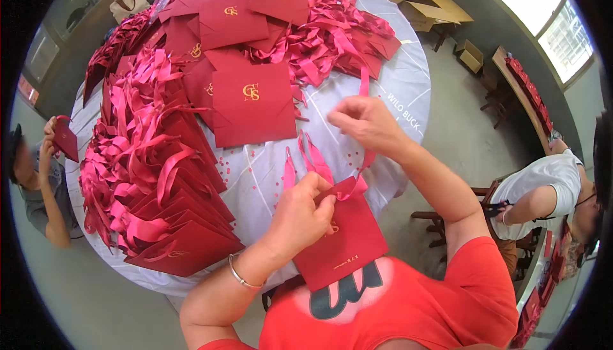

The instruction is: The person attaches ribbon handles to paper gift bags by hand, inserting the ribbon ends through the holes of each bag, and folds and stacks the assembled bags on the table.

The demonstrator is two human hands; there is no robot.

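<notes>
Red bag (354, 238) | left grip (319, 203) is pinching top edge | right grip (361, 121) is curling, bag's twelve o'clock; can't tell if pinching

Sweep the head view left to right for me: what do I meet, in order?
Grey-shirted co-worker → row of red paper bags with pink ribbon handles → flat-lying red paper bag with gold lettering → left hand → right hand → wooden chair → white-shirted person.
</notes>
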